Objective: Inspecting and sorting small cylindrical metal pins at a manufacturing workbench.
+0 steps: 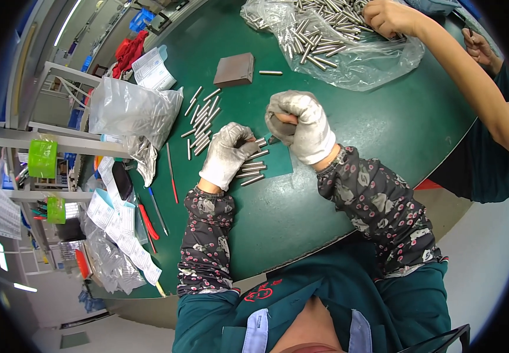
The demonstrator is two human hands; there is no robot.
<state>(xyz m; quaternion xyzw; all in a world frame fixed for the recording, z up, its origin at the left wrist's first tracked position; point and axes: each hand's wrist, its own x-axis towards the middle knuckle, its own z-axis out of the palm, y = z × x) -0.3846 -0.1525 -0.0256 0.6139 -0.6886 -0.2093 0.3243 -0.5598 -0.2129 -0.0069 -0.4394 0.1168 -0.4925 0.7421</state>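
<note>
Pins [253, 169] lie betw. both hands, under left hand [228, 154]

I see the gloved left hand [226, 154] resting on a small row of metal pins [253, 167] near the middle of the green bench [384, 123]. The gloved right hand [301, 123] is fisted around a dark tool [279, 125] just beside them (tip barely visible). More loose pins [203, 115] lie toward the bench's left edge.
</note>
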